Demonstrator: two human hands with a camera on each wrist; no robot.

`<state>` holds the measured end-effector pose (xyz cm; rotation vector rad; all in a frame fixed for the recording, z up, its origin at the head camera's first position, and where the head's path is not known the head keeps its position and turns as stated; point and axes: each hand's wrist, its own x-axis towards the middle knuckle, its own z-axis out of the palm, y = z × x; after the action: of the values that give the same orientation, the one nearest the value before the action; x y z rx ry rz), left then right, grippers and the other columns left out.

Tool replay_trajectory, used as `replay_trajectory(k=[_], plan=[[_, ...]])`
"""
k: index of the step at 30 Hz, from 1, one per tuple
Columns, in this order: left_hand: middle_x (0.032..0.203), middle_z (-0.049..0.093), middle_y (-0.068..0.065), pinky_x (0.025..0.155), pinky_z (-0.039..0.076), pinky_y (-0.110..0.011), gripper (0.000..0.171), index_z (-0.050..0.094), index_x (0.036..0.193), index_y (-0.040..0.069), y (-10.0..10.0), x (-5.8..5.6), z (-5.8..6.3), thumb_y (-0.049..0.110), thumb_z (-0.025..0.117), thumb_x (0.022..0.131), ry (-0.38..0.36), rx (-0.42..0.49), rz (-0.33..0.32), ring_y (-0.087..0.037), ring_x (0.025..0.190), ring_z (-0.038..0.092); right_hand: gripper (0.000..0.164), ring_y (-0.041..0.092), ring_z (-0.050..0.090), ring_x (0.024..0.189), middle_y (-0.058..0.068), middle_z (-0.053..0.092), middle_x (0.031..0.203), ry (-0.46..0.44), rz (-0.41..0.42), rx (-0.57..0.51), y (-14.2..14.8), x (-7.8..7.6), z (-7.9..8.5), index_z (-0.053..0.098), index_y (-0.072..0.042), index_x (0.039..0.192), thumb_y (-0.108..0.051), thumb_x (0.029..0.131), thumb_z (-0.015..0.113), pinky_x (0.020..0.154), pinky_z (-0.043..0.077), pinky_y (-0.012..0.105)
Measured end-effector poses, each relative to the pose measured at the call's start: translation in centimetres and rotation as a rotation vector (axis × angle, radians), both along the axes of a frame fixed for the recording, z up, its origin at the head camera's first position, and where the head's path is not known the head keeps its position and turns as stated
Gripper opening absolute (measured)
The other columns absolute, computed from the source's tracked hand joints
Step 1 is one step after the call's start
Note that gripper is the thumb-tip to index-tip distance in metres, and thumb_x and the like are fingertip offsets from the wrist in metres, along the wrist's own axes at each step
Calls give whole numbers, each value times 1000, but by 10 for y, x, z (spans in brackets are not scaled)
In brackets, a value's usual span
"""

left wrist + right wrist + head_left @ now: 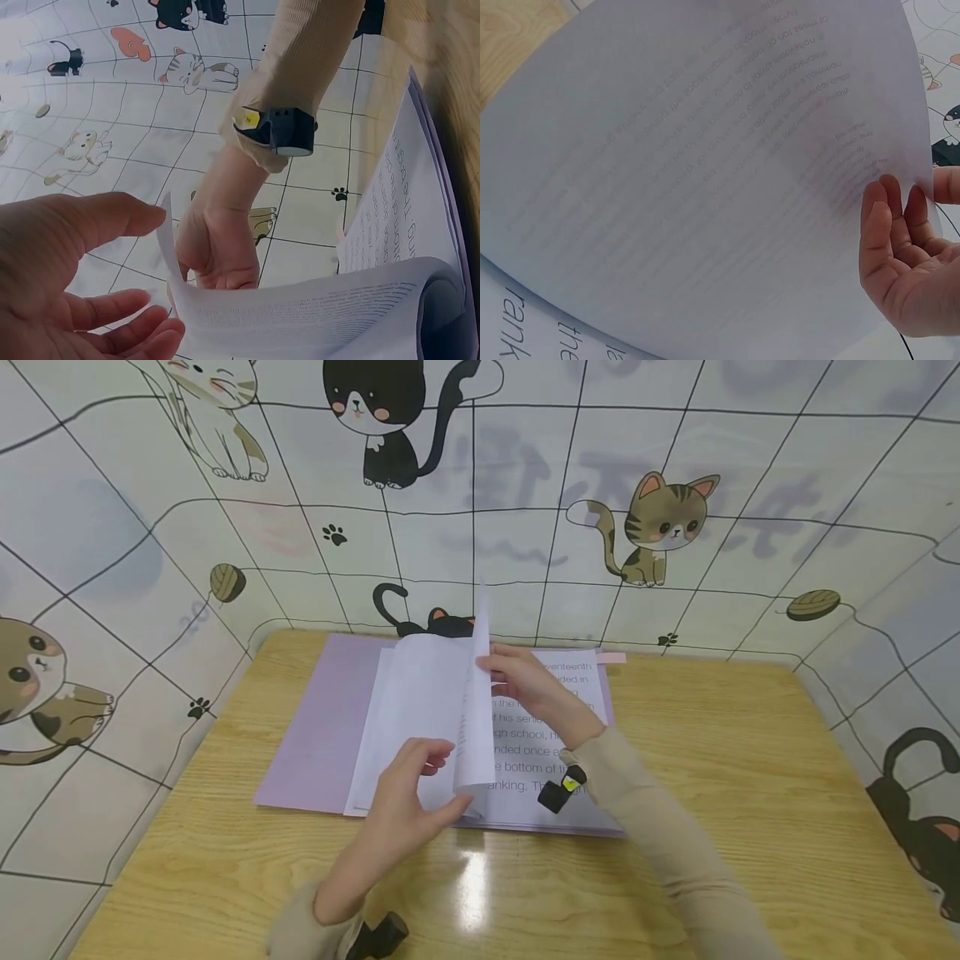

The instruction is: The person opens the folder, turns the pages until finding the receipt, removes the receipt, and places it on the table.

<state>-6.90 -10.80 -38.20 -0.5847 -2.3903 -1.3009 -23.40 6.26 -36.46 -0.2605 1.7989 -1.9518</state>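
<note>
One open booklet [311,735] with one pink tab [612,657] lies toward the far edge of the desk [735,760]; the right hand [528,685] pinches one raised page [478,727], the left hand [401,797] spread beside it.

A tabletop nook walled in on three sides by white, black-gridded covering [517,547] printed with cartoons: a black-and-white cat [386,422], a brown striped tabby [666,531], a round brown yarn ball [227,582] and a small black paw print [334,534]. A pale wood-grain table [720,777] bearing a flat lavender folder [303,752] with white printed pages [517,768] suggests a reading desk; whether in a home or elsewhere cannot be told.
</note>
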Motion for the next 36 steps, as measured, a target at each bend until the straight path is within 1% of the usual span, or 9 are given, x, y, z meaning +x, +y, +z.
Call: replay_trajectory(k=[2,6,9,14,18,21,24,28,36], plan=[[102,56,-9,79,50,-32,57,54,111,-3,3,0,1,-2,82,61,11,-5,10,-22,91,56,38,11,61,76,8,64,94,5,2,-4,-2,0,-1,48,12,123,-8,91,51,71,49,27],[102,53,-11,79,50,-33,62,52,112,-3,9,-1,-1,-3,82,58,41,-29,24,-23,92,55,23,12,61,76,10,63,93,12,5,-25,-7,0,-2,56,7,108,-7,90,52,71,49,28],[102,50,-11,78,50,-33,59,52,110,-3,12,-3,-2,-7,80,58,76,-50,49,-22,92,54,13,13,60,77,4,62,89,20,11,-35,-12,1,-3,58,1,99,-6,91,52,71,49,29],[103,50,-12,77,51,-32,56,53,108,-4,14,-5,-3,-18,70,57,97,-57,107,-22,91,55,12,14,60,79,5,61,92,14,26,-24,-17,3,-4,56,0,100,-8,91,52,73,49,30],[101,50,-14,73,52,-31,56,54,105,-5,12,-6,-5,-24,64,54,122,-50,134,-22,89,55,6,13,60,76,3,61,86,-9,30,-17,-20,4,-4,55,-5,91,-10,91,52,72,49,29],[99,49,-15,69,53,-29,53,54,102,-5,9,-7,-6,-27,61,55,156,-43,152,-23,85,55,6,13,59,74,1,62,81,-21,31,-20,-21,5,-4,55,-7,87,-10,91,52,71,48,28],[97,49,-16,66,53,-28,51,54,100,-6,5,-8,-9,-29,59,55,184,-41,168,-22,81,54,7,12,59,73,0,62,79,-24,37,-22,-20,5,-4,57,-8,88,-11,91,52,69,47,27],[95,49,-16,63,52,-27,54,54,101,-6,-4,-10,-13,-31,55,52,187,-45,185,-21,78,53,9,13,59,75,0,62,79,-26,52,-22,-17,5,-4,58,-7,90,-13,92,51,68,47,26],[93,51,-17,60,51,-30,57,52,103,-8,-24,-11,-23,-31,53,51,134,-40,231,-20,73,51,11,13,60,76,1,63,82,-51,44,-18,-6,2,-9,56,-3,96,-12,93,51,67,48,24]])
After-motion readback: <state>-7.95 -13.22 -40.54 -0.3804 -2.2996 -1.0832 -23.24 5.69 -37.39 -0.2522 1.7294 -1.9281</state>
